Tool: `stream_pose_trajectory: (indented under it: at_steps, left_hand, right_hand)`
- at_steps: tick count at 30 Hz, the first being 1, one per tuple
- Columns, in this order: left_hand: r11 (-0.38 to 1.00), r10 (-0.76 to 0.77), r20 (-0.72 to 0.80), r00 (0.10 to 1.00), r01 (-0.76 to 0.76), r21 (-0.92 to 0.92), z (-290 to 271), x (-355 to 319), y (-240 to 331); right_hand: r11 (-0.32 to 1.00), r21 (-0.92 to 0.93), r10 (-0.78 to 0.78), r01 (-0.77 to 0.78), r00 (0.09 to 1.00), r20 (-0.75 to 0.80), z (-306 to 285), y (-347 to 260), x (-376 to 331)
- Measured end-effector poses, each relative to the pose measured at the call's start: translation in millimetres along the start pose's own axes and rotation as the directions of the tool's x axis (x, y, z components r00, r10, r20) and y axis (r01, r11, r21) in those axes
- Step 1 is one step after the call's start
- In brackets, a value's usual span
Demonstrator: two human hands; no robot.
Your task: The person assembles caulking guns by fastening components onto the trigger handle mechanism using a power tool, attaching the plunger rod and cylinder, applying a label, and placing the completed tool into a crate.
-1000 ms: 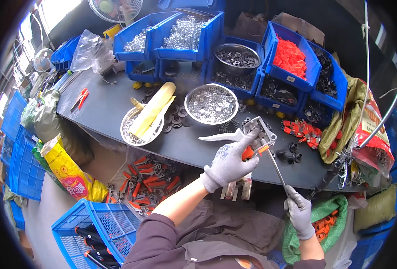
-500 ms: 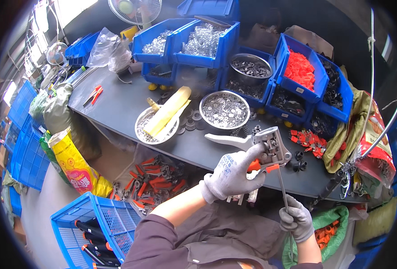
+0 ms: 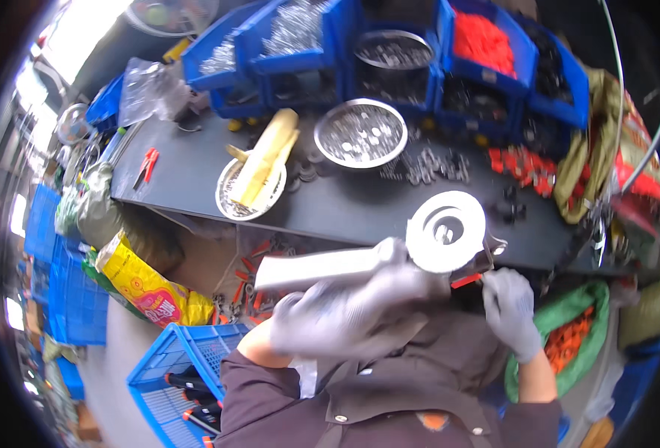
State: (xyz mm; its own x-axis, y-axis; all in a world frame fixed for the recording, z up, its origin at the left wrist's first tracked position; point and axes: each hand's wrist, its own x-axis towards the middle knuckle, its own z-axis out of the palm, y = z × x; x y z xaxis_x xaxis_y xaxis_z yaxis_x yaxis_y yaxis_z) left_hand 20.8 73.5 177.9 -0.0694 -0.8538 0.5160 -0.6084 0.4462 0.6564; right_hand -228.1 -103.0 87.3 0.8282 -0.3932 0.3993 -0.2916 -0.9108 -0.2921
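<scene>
A silvery caulking gun [image 3: 318,267] is held over the near edge of the bench, smeared by motion. Its round white end [image 3: 464,224] faces up, with a ring-shaped opening in the middle. My left hand [image 3: 360,310], in a grey glove, is wrapped about the gun under its long handle; its fingers are blurred. My right hand [image 3: 510,312], gloved too, has its fingers bent together beside the round end, near a small orange-red piece [image 3: 465,281]. What the right fingers hold, if anything, is hidden. The gun's metal rod cannot be made out.
On the bench [image 3: 337,201] stand a steel bowl of washers [image 3: 361,134] and a white bowl [image 3: 229,205] with a yellowish wrapper. Blue bins [image 3: 300,52] line the back. Red-handled pliers [image 3: 148,169] lie left. Below are a blue basket [image 3: 195,351] and a green sack [image 3: 602,306].
The gun has turned so its round end faces up and its handle reaches left. My right hand has risen from the rod to beside the gun's head. The view has shifted.
</scene>
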Motion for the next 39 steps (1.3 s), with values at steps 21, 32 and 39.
stream_pose_trajectory:
  at_steps: [21,32,39]
  left_hand:
    - [0.827,-0.327,0.568,0.756,0.519,-0.215,69.8,-68.4,-145.4]
    - [0.488,-0.379,-0.266,0.886,0.436,0.756,84.7,62.7,-233.7]
    - [0.804,-0.316,-0.146,0.937,0.347,0.482,84.0,14.8,-164.1]
  right_hand:
    - [0.812,0.154,0.582,-0.564,0.804,-0.124,54.3,48.3,-113.6]
    - [0.098,-0.265,0.979,-0.959,0.141,-0.15,82.7,265.5,-518.4]
    - [0.292,-0.464,0.9,-0.836,0.405,-0.162,101.8,229.9,-476.5]
